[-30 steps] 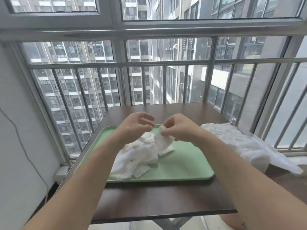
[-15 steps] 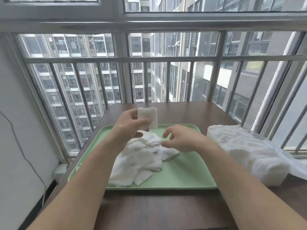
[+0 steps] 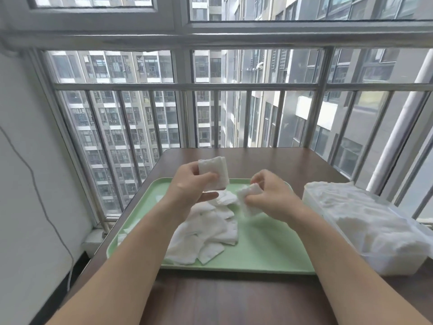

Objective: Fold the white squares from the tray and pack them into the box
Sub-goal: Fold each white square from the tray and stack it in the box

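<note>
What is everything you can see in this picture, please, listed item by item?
table: one, dark brown, fills the foreground.
tray: one, pale green, on the table.
loose squares: a heap, number unclear, white, on the tray.
folded square: one, white, held above the tray.
crumpled square: one, white, held above the loose squares.
box: one, clear plastic, right of the tray, full of white cloth.
window bars: many, grey, behind the table.
cable: one, dark, on the left wall.
left hand: one, grips the folded square.
right hand: one, pinches the crumpled square.
</note>
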Motion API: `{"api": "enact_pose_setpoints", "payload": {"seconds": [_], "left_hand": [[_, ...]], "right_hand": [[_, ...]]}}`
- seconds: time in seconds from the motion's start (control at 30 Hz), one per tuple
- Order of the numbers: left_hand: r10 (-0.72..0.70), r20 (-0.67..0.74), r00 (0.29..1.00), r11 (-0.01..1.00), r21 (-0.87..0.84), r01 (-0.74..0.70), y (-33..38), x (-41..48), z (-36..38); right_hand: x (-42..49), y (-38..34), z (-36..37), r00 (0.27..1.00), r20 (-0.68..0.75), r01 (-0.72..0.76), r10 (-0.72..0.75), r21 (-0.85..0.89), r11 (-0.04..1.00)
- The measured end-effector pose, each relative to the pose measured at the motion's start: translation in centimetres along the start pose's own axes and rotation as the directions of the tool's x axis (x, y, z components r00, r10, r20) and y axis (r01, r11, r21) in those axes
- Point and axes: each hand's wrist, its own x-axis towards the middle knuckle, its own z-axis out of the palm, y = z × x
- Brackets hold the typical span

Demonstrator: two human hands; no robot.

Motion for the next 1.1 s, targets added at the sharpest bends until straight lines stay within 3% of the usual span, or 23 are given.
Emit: {"api": "enact_pose_setpoints", "payload": {"seconds": [0.1, 0.17, 0.3, 0.4, 0.6, 0.87, 0.97, 1.03, 1.1], "left_hand": [[0.019, 0.013, 1.0, 1.0, 0.012, -0.019, 0.1, -0.3, 0.2], [0.021, 0.033, 0.999, 1.0, 0.018, -0.022, 0.1, -0.4, 0.5], [0.034, 0.059, 0.998, 0.998, 0.048, -0.037, 0.0, -0.7, 1.0], [0.046, 0.087, 0.995, 0.997, 0.06, -0.052, -0.1, -0.7, 1.2], [0.05, 0.192, 0.98, 0.997, 0.046, -0.06, 0.2, -1.1, 1.8], [-0.046, 0.25, 0.967, 0.996, -0.057, 0.062, 0.6, -1.2, 1.9], [0.055, 0.321, 0.945, 0.993, 0.083, -0.086, 0.1, -1.5, 1.9], [0.092, 0.288, 0.953, 0.984, 0.122, -0.132, 0.0, -1.4, 1.8], [0.129, 0.189, 0.973, 0.979, 0.131, -0.155, 0.2, -1.2, 1.5]], "right_hand": [[-0.2, -0.2, -0.2, 0.976, -0.211, 0.111, -0.051, 0.281, 0.953], [-0.4, -0.5, -0.4, 0.96, -0.273, 0.178, -0.054, 0.453, 0.874], [-0.8, -0.9, -0.7, 0.973, -0.228, 0.186, -0.04, 0.663, 0.725], [-0.9, -0.9, -0.6, 0.989, -0.135, 0.137, -0.056, 0.724, 0.676], [-0.8, -0.8, 0.2, 0.995, -0.066, 0.102, -0.079, 0.711, 0.696], [-0.8, -0.8, 0.4, 0.989, -0.145, 0.11, -0.022, 0.634, 0.766], [-0.9, -0.7, 0.4, 0.985, -0.172, 0.084, 0.0, 0.485, 0.871], [-0.8, -0.7, 0.5, 0.978, -0.207, 0.08, -0.009, 0.337, 0.938], [-0.6, -0.7, 0.6, 0.974, -0.227, 0.071, 0.004, 0.321, 0.944]]}}
